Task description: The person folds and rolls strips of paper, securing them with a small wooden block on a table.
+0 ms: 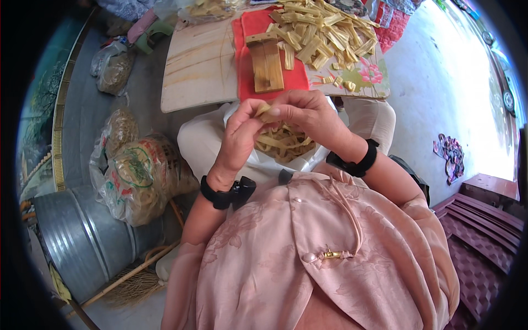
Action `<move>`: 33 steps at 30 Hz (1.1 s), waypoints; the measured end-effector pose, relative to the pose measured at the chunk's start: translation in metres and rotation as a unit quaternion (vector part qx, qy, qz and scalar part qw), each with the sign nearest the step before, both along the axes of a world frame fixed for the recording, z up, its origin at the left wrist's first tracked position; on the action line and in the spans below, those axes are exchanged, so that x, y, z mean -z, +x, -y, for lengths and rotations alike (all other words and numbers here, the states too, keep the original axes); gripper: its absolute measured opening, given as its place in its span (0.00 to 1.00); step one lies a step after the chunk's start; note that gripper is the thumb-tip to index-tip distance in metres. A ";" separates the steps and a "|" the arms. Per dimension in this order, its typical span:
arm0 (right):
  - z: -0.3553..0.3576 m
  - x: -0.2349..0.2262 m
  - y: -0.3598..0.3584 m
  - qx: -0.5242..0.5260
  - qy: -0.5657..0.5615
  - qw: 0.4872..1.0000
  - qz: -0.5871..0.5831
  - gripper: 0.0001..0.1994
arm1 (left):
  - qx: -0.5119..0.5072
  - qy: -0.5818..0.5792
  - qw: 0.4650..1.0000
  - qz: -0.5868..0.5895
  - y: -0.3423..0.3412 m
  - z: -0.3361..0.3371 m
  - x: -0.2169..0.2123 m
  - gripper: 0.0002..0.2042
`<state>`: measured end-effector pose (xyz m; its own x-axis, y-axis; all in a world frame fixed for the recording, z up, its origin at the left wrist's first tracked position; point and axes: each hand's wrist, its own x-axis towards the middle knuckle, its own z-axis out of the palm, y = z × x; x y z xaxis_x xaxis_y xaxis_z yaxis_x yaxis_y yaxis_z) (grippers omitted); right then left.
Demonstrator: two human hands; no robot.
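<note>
My left hand (241, 127) and my right hand (312, 114) meet over my lap, fingers closed in a pinch. Between their fingertips is a small folded strip (263, 109) of pale yellow, flat material; the fingers cover most of it. Just below them, an open white plastic bag (263, 160) lies between my knees with a tangle of long yellow strips (283, 144) inside. Ahead of my hands, a wooden block (267, 67) with a raised crosspiece rests on a red cloth (297, 80). Both wrists wear black bands.
The low table (193, 65) carries a heap of flat, folded yellow pieces (324, 30) and several small ones (348, 86) near its front right. Filled plastic bags (142, 175), a metal drum (88, 234) and a straw broom (135, 285) are on my left. A patterned cloth (450, 157) lies at right.
</note>
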<state>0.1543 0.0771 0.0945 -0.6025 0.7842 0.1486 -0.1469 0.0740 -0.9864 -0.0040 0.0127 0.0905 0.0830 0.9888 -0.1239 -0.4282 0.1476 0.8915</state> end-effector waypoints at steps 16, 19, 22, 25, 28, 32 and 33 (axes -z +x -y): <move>-0.014 0.003 0.011 0.055 -0.216 0.975 0.017 0.17 | -0.191 0.188 0.896 -0.354 -0.005 -0.008 -0.004 0.03; -0.016 0.002 0.013 0.050 -0.216 0.975 0.019 0.21 | -0.187 0.147 0.896 -0.375 -0.014 -0.007 -0.011 0.02; -0.013 0.009 0.008 0.014 -0.150 0.989 0.003 0.11 | -0.180 0.267 0.752 -0.575 -0.019 -0.012 -0.021 0.06; -0.004 0.008 0.002 -0.021 -0.135 0.991 0.012 0.07 | -0.092 0.283 0.765 -0.571 0.000 -0.007 -0.026 0.11; 0.005 0.010 0.000 -0.055 -0.139 0.985 0.086 0.08 | -0.017 0.205 0.757 -0.620 0.008 0.001 -0.012 0.16; 0.008 0.010 0.005 -0.100 -0.140 0.976 0.131 0.08 | 0.012 0.226 0.708 -0.670 -0.003 0.004 -0.002 0.12; 0.011 0.015 0.002 -0.080 -0.071 0.988 0.115 0.09 | 0.006 0.249 0.695 -0.674 -0.010 0.001 0.003 0.15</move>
<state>0.1568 0.0659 0.0796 -0.7259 0.6788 -0.1113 0.0837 -0.0734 -0.9938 -0.0142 0.0117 0.0871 0.2328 0.9369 0.2609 0.8447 -0.3278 0.4232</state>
